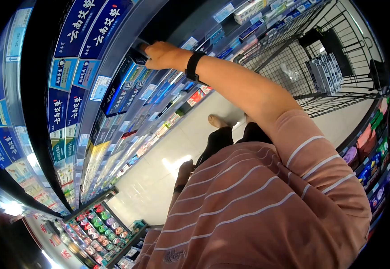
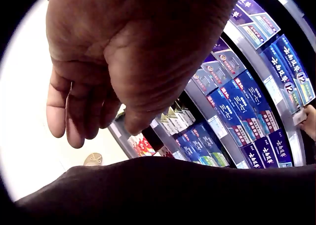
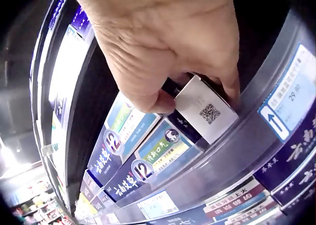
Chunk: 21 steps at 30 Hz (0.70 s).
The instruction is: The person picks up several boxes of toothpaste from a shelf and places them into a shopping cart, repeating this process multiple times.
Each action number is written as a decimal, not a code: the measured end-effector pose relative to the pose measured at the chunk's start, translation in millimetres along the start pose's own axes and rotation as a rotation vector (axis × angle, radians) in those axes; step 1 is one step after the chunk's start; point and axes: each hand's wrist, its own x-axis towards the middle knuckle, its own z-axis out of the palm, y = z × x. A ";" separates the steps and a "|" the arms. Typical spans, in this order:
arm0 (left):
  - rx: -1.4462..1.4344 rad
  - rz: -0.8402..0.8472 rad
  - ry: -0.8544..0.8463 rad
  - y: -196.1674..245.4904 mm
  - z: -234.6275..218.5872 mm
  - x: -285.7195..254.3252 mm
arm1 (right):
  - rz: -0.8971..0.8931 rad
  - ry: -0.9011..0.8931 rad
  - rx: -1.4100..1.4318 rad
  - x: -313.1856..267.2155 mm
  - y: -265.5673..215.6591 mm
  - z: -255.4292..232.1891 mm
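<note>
My right hand (image 1: 166, 56) reaches into a shelf of boxed toothpaste, a dark band on its wrist. In the right wrist view, the thumb and fingers of this hand (image 3: 170, 42) pinch a toothpaste box (image 3: 210, 111) whose white end bears a QR code. Beside it on the same shelf lie blue-and-green toothpaste boxes (image 3: 163, 148) marked 12. My left hand (image 1: 185, 172) hangs low at my side, away from the shelf. Seen from its own wrist, the left hand (image 2: 138, 52) has loose fingers pointing down and holds nothing.
A wire shopping cart (image 1: 275, 60) stands on the far side of my right arm, with a stack of boxes (image 1: 327, 74) inside. Price tags (image 3: 289, 94) line the shelf edges. Pale floor tiles (image 1: 159, 179) run along the aisle, and another display (image 1: 105, 228) stands at its end.
</note>
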 end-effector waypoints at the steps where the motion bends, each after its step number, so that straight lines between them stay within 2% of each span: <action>1: 0.019 -0.002 -0.013 -7.1 -1.9 7.2 | -0.013 0.020 -0.001 0.9 2.6 -0.6; 2: 0.037 -0.004 -0.027 -13.7 -3.7 14.6 | -0.023 0.038 0.005 2.0 4.8 0.1; 5: 0.919 0.511 -0.006 -32.6 -9.9 35.4 | -0.044 0.072 0.028 3.0 10.2 5.0; 8: 0.761 0.656 0.025 -50.0 -8.7 44.8 | -0.042 0.081 0.025 -7.7 -1.2 1.9; 11: -0.148 0.090 0.038 16.7 19.4 -36.6 | -0.049 0.160 -0.050 -14.5 -10.8 15.0; 14: -0.078 0.097 -0.086 7.6 13.5 -11.6 | -0.096 0.268 -0.123 -13.7 -8.6 35.4; 16: -0.094 0.106 -0.081 10.8 14.4 -13.6 | -0.115 0.305 -0.135 -11.9 -10.9 37.5; 19: -0.169 0.125 -0.034 19.6 15.1 -26.1 | -0.074 0.126 -0.046 -11.7 -10.5 17.3; 21: -0.180 0.152 0.003 28.4 18.2 -38.4 | -0.098 0.190 -0.051 -10.3 -4.4 12.8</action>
